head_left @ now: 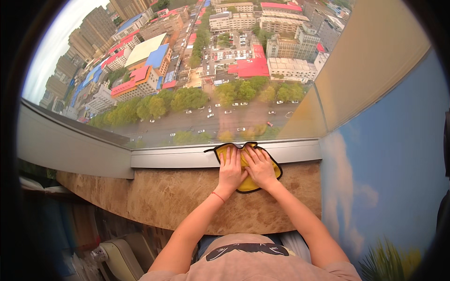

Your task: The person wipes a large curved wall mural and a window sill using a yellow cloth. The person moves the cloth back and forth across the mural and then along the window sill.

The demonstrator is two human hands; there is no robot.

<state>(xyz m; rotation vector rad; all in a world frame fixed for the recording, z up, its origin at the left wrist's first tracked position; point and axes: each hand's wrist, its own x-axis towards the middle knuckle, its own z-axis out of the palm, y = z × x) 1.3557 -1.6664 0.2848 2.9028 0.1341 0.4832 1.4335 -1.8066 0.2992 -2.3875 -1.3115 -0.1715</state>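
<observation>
A yellow cleaning cloth (273, 169) with black edging lies over the pale window frame (178, 158) and hangs down onto the brown marbled sill (164, 196). My left hand (230, 171) presses flat on the cloth's left part, fingers stretched toward the glass. Beside it my right hand (259, 167) lies flat on the cloth too, its fingers also extended. The thumbs come close together at the middle. A thin red string circles my left wrist. The cloth's upper edge bunches up against the bottom of the window pane (225, 119).
On the right, a blue wall (384, 154) painted with clouds meets the sill's end. A beige window column (375, 65) rises above it. Below the sill at the left stands a cream-coloured object (119, 260) among blurred items. Through the glass, streets and buildings show far below.
</observation>
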